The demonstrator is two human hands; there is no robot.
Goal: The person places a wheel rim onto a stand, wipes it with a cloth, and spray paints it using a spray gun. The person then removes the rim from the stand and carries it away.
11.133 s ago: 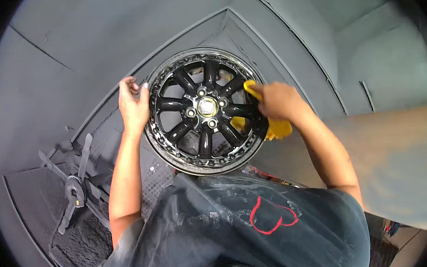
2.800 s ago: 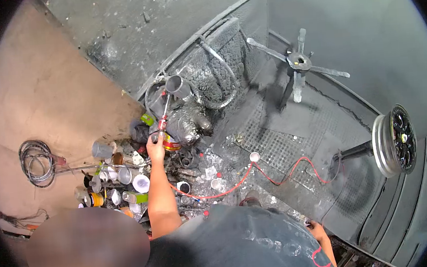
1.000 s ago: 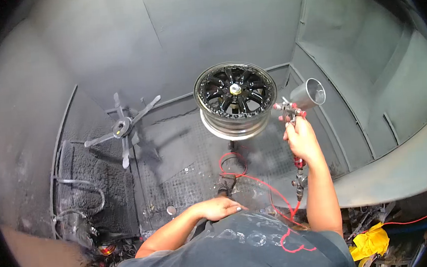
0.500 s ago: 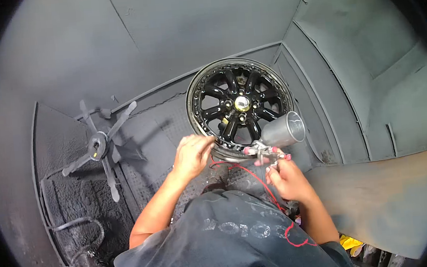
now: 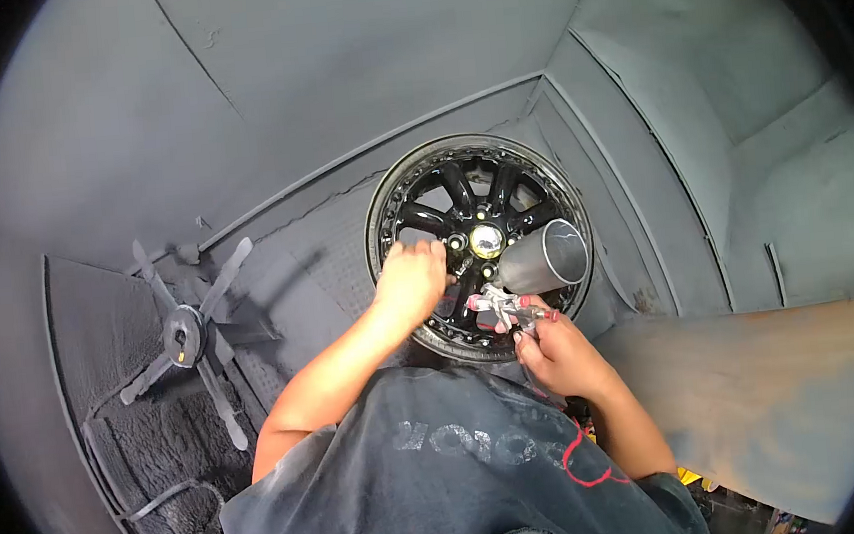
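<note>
Head view: right hand [image 5: 554,352] grips a spray gun [image 5: 502,304]; left hand [image 5: 412,282], curled, overlaps the spokes [image 5: 459,186], its hold unclear. Both have moved over the black wheel [image 5: 486,241] in front, bringing gun and work together; a grey stand [image 5: 185,335] sits left.

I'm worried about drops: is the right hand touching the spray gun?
Touching: the head view shows the right hand closed on the spray gun, with no gap between them.
</note>
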